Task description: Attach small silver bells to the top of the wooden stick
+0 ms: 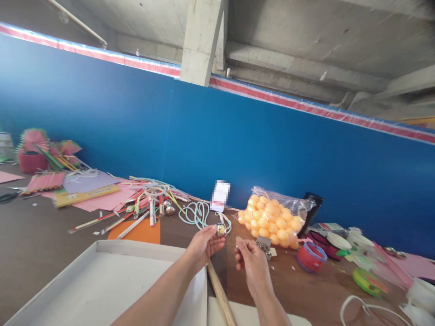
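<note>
The left hand (200, 246) grips a shiny silver ball (220, 230) between thumb and fingers, over the surface (288, 290), toward its back edge. The right hand (250, 257), near the ball but apart from it, has its fingers curled closed against the thumb (whether they pinch anything small cannot be told). The ball looks hard, smooth and probably light, so it could slip; fingertips around its widest part should suit. Beside the right hand sits a small box (263, 240); beyond, toward the back edge, lies a bag of orange balls (268, 222).
</note>
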Motion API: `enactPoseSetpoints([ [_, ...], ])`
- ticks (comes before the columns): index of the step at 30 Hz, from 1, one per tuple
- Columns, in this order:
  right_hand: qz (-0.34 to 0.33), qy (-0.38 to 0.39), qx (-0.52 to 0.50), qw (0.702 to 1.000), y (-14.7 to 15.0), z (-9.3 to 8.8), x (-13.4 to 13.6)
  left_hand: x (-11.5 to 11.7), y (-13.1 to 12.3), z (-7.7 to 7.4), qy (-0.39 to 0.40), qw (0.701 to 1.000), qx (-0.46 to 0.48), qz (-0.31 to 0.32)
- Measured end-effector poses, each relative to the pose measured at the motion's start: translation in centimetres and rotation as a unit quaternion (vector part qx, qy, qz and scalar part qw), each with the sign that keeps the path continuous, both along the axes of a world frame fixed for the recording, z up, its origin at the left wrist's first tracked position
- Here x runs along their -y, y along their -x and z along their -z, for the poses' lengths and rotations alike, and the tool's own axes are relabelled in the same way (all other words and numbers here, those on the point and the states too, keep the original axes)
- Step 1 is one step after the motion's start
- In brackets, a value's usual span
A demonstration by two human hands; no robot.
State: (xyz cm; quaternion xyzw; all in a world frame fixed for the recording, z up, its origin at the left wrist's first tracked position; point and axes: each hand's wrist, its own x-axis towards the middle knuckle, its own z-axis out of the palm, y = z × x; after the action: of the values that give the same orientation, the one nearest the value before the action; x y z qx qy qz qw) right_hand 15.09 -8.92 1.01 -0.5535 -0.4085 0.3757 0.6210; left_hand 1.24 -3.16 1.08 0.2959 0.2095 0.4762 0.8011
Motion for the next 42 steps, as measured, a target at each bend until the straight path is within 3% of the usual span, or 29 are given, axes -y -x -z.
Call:
enactPoseSetpoints([
  [7, -0.078, 0.031, -0.130, 0.988, -0.1, -0.1, 0.4, 0.1, 0.1, 0.4, 0.000, 1.000, -0.009, -0.002],
  [12, -0.086, 0.018, -0.131, 0.988, 0.3, -0.5, 0.6, 0.3, 0.0, 0.1, -0.007, 1.000, -0.025, -0.003],
  [19, -0.094, -0.028, -0.175, 0.980, 0.7, -1.1, 0.8, 0.8, 0.1, 0.0, -0.066, 0.996, -0.038, 0.045],
  [27, -0.105, 0.005, -0.184, 0.977, 0.8, -1.4, 0.9, 1.0, -0.1, 0.2, -0.112, 0.989, -0.067, 0.072],
  [42, -0.112, 0.034, -0.194, 0.974, 0.3, -1.2, 0.9, 1.1, -0.1, 0.2, -0.134, 0.983, -0.111, 0.060],
])
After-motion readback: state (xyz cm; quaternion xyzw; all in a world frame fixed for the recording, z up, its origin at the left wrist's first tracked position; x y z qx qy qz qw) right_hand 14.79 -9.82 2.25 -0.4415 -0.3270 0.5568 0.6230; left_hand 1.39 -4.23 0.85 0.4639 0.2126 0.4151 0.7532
